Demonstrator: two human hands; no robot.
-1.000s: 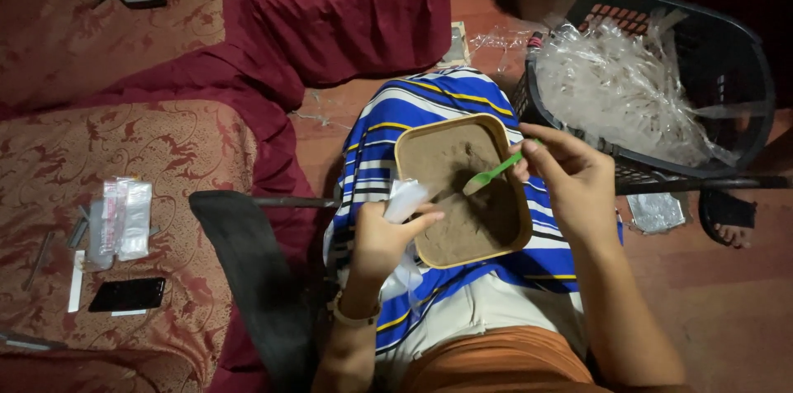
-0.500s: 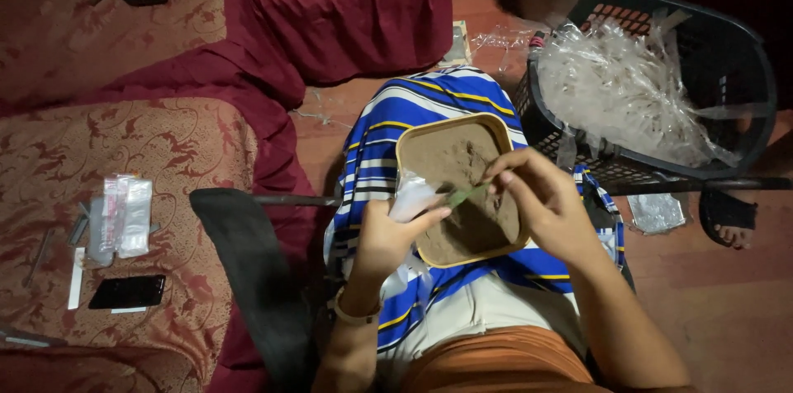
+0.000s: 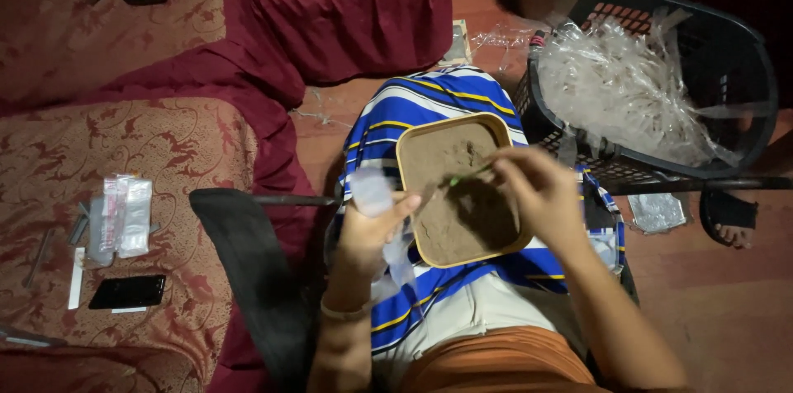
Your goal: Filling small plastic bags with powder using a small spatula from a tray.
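The left hand (image 3: 372, 228) pinches a small clear plastic pouch (image 3: 373, 193) just beside the tan tray of brown powder (image 3: 458, 195), which rests on the striped blue cloth (image 3: 429, 100) over the person's lap. The right hand (image 3: 541, 195) grasps a thin green scoop (image 3: 464, 177), its tip over the powder. Farther off stands a black basket (image 3: 743, 54) of clear pouches (image 3: 628, 87).

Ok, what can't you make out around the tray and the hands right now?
All in the head view:
- Green tool: its tip is blurred and its grip end is hidden by the right hand.
- Clear packet in the left hand: blurred, contents unreadable.
- Tray: its right rim is covered by the right hand.
- Basket: the wrappers hide its bottom.
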